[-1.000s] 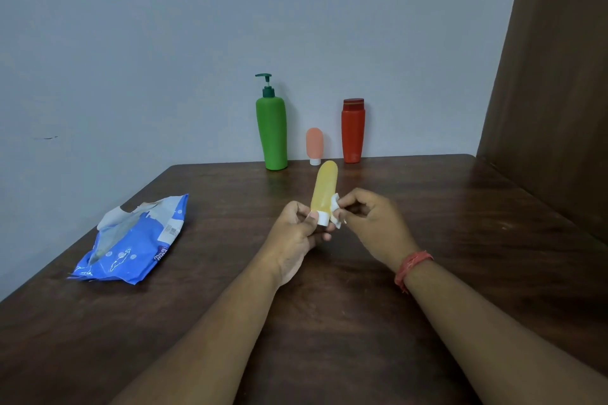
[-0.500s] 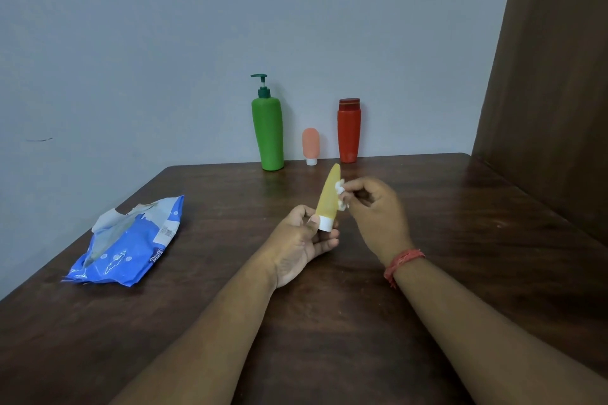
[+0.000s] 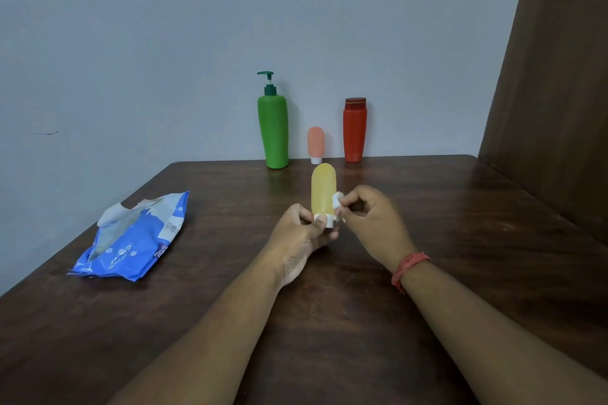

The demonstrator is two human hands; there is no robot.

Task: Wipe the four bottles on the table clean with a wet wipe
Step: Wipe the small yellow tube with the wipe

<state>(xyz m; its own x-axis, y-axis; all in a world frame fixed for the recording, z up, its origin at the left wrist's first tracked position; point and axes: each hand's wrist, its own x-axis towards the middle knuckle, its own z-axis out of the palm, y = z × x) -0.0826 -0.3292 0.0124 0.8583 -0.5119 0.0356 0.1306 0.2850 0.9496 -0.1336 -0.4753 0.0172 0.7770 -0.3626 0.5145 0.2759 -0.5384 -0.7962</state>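
Observation:
A small yellow bottle [image 3: 323, 189] stands upside down above the table, its white cap at the bottom. My left hand [image 3: 301, 233] pinches that cap end. My right hand [image 3: 368, 217] pinches a small crumpled white wet wipe [image 3: 338, 200] and holds it against the bottle's lower right side. At the back, by the wall, stand a green pump bottle [image 3: 273, 131], a small pink bottle [image 3: 316, 143] on its white cap, and a red bottle [image 3: 355, 130].
A blue wet-wipe pack [image 3: 131, 240] lies open on the left of the dark wooden table [image 3: 460, 240]. A brown wooden panel [image 3: 559, 76] rises along the table's right side. The grey wall stands right behind the bottles.
The yellow bottle has swung from leaning right to upright. My right hand has slid the wipe down its right side toward the cap.

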